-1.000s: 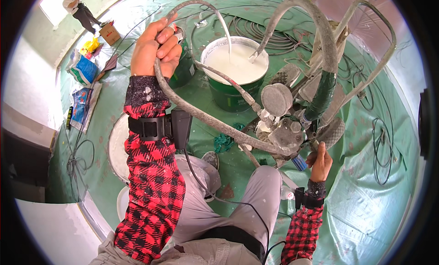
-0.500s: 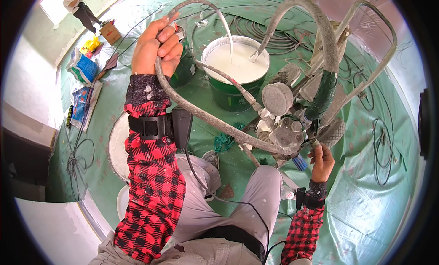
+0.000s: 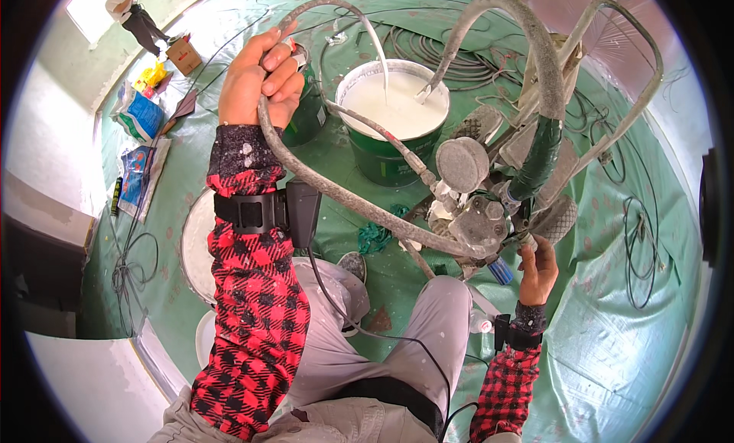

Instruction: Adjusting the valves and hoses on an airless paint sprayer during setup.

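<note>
My left hand (image 3: 260,80) is raised and closed around a thin grey hose (image 3: 344,202). From the fist the hose arches over, and its pale end dips into white paint (image 3: 382,97) in a green bucket (image 3: 390,162). The hose's other end joins a paint-spattered sprayer pump (image 3: 482,221) with a round gauge (image 3: 462,165). On the pump's right side, my right hand (image 3: 539,271) pinches a small pale knob (image 3: 527,242). A blue-handled part (image 3: 501,271) sticks out just left of it. A thick suction hose (image 3: 547,68), wrapped in green tape, also runs into the paint.
Green sheeting (image 3: 604,344) covers the floor. A second bucket (image 3: 310,114) stands behind my left wrist, and a round pale lid or tub (image 3: 200,248) lies left. Coiled hose (image 3: 474,68) and loose cables (image 3: 641,252) are around. A person (image 3: 136,19) stands far left near a cardboard box (image 3: 184,56).
My right hand's fingers have shifted slightly around the knob, which shows more now. The left hand and the hose have barely moved.
</note>
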`<state>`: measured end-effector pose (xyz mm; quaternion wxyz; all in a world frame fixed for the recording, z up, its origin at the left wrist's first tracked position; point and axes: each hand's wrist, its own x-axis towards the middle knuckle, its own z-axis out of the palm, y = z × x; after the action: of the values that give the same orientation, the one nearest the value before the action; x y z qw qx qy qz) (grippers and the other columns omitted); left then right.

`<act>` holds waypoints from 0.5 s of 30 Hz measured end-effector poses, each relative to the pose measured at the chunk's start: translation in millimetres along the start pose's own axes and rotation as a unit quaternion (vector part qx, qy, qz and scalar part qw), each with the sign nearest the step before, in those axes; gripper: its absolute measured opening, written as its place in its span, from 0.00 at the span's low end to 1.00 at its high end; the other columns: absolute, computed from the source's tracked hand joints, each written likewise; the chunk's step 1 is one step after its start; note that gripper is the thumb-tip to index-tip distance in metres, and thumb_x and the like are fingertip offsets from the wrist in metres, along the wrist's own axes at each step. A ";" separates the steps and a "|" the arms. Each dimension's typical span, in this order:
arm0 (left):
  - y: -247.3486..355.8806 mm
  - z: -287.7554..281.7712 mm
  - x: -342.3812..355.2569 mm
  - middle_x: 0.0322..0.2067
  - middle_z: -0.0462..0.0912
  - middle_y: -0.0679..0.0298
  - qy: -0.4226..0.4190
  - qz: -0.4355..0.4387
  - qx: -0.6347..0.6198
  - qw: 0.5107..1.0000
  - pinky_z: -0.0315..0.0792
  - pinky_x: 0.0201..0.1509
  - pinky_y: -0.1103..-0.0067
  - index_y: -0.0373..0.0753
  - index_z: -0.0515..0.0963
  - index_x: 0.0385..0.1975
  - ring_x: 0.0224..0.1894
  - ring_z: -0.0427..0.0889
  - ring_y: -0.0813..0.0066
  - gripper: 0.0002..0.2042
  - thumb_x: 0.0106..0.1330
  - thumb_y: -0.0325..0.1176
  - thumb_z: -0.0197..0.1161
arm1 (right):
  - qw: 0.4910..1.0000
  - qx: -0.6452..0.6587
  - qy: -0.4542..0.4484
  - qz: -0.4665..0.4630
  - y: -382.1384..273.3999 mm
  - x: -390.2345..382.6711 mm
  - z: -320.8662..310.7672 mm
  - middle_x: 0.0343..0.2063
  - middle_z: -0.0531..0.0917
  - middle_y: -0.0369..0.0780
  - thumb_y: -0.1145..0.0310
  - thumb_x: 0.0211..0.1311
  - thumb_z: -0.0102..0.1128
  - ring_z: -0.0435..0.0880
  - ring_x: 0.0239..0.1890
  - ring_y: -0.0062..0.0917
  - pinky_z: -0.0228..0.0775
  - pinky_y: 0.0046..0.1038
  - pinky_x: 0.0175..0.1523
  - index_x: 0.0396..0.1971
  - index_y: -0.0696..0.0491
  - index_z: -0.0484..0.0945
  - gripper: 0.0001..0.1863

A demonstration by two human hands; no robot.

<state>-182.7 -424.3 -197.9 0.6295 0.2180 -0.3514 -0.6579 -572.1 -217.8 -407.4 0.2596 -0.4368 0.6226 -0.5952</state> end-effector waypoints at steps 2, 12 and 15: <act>0.3 0.9 -0.5 0.18 0.62 0.72 -0.007 -0.005 0.000 1.000 0.49 0.15 0.85 0.36 0.66 0.34 0.12 0.54 0.85 0.03 0.68 0.28 0.49 | 1.000 -0.016 0.004 0.010 -3.9 1.2 -0.3 0.27 0.78 0.32 0.61 0.62 0.60 0.72 0.25 0.11 0.60 0.15 0.26 0.42 0.60 0.75 0.17; 1.0 1.9 -2.2 0.19 0.63 0.72 -0.004 -0.001 0.001 1.000 0.49 0.16 0.85 0.35 0.67 0.36 0.12 0.54 0.85 0.04 0.68 0.28 0.49 | 0.997 0.030 0.071 0.013 -13.2 -0.3 16.6 0.20 0.79 0.37 0.54 0.68 0.51 0.75 0.20 0.15 0.60 0.15 0.21 0.35 0.61 0.78 0.21; 0.5 1.3 -0.6 0.18 0.63 0.72 -0.010 -0.007 -0.002 1.000 0.50 0.16 0.85 0.35 0.68 0.36 0.12 0.54 0.85 0.04 0.68 0.28 0.49 | 0.999 -0.011 0.047 -0.003 -2.0 -1.0 9.1 0.20 0.78 0.37 0.54 0.68 0.51 0.74 0.18 0.15 0.59 0.15 0.21 0.35 0.61 0.78 0.21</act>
<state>-183.2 -423.4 -196.7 0.6218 0.2121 -0.3551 -0.6651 -563.5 -221.3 -407.2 0.2233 -0.4129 0.6390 -0.6094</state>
